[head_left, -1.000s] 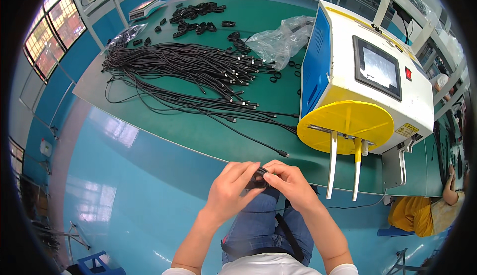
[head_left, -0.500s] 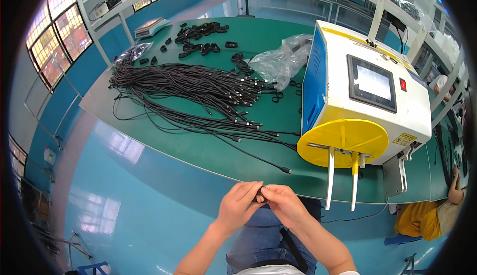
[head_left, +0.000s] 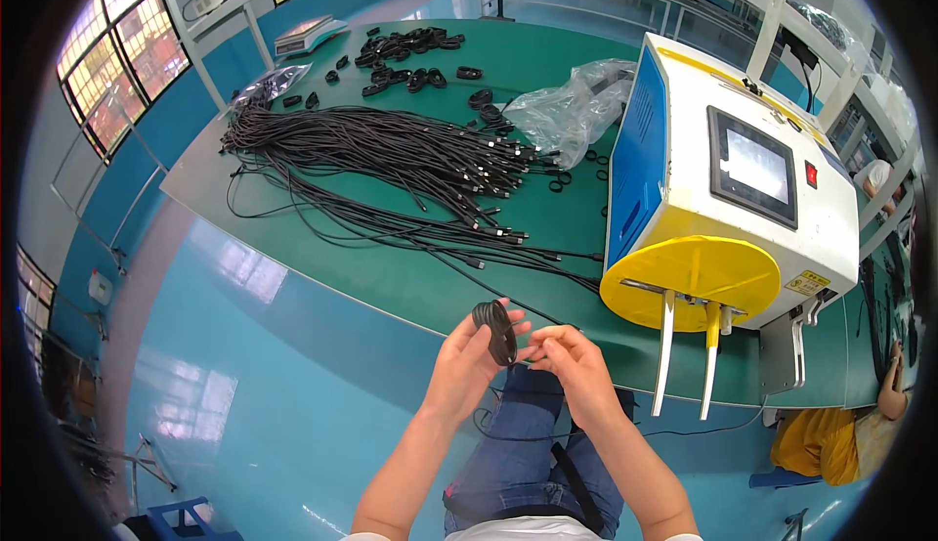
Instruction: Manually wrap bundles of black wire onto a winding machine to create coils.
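Coil (head_left: 495, 331) of black cable sits in your left hand (head_left: 467, 360), standing on edge just off the near edge of the green table (head_left: 410, 277), above your lap. Your left fingers are curled around its lower side, so that hand is clearly the closer one. Your right hand (head_left: 572, 370) is just beside it, fingertips pinched narrow on what looks like the loose tail, though it's too small to be sure. The tail leaves the coil low and runs right, toward your right hand.
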A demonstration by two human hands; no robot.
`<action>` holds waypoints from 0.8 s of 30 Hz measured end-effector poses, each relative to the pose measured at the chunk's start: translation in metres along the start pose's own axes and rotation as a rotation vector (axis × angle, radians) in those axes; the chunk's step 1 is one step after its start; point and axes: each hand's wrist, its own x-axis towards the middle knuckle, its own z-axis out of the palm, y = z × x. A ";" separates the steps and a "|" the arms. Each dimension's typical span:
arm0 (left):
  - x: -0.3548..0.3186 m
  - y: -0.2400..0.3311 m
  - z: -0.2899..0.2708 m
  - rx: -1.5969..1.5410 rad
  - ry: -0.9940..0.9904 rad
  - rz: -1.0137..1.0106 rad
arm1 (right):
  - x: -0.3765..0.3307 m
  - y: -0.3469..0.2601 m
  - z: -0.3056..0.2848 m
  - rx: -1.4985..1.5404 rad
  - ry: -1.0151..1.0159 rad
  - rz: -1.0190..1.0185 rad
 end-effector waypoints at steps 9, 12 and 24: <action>0.008 -0.001 -0.026 0.111 0.119 -0.041 | 0.016 0.010 0.025 -0.294 -0.040 -0.181; 0.014 0.007 -0.029 0.203 0.107 -0.107 | 0.027 0.013 0.028 -0.156 -0.044 -0.047; 0.100 0.053 -0.096 -0.100 0.104 0.118 | 0.168 0.015 0.077 -0.086 0.341 -0.341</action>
